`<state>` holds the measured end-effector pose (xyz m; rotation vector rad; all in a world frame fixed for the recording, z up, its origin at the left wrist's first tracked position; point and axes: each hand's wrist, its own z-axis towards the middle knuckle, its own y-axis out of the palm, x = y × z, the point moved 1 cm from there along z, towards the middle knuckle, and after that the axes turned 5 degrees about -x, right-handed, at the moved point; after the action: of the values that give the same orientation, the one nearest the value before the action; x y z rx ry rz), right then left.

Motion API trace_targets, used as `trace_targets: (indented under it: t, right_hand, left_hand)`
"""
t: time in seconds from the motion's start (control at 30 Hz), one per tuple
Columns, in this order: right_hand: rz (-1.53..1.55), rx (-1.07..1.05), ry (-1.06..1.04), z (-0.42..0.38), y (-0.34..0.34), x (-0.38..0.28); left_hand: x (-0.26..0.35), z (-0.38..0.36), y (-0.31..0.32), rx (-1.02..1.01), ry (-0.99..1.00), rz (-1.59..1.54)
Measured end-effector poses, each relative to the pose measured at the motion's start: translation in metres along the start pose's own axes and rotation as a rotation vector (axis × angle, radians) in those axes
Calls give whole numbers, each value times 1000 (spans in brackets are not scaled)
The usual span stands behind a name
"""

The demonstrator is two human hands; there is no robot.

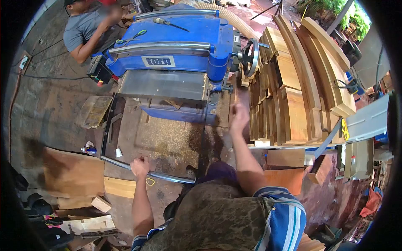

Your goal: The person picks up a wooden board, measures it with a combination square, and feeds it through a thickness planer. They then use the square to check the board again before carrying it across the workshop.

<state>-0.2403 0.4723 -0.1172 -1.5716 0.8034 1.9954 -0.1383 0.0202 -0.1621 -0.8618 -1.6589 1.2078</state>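
My left hand [140, 166] is closed, its fingers curled just above the metal roller bar [163, 175] at the front of the planer's frame. Whether it touches the bar or holds anything is hidden. My right hand [239, 116] is also closed, slightly blurred, between the planer and the stacked boards. I cannot make out anything in it. Ahead stands the blue thickness planer [176, 31], with its smooth metal bed [163, 85] facing me and a handwheel [250, 57] on its right side. Scissors [131, 37] with green handles and a screwdriver [169, 24] lie on its top.
A tall stack of wooden boards [293, 106] stands at the right. Wood shavings [167, 138] cover the floor below the bed. A person [86, 33] in a grey shirt is at the far left of the planer. Boards [73, 171] and a white cup [119, 152] lie at left.
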Motion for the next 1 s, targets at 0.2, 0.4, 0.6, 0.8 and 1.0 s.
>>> trace_targets:
  t: [0.2, 0.4, 0.6, 0.8, 1.0]
  right_hand:
    - [287, 235, 39, 167, 4, 6]
    - [536, -139, 243, 291, 39, 17]
    - [619, -229, 393, 384, 47, 98]
    - [517, -324, 169, 376, 65, 30]
    - [432, -387, -7, 387, 63, 55]
  left_hand:
    - [39, 28, -23, 115, -78, -764]
    - [158, 54, -100, 89, -50, -1036]
    - [260, 70, -153, 41, 103, -1216]
    - [329, 95, -157, -39, 171, -1196]
    - [369, 113, -140, -84, 251, -1222]
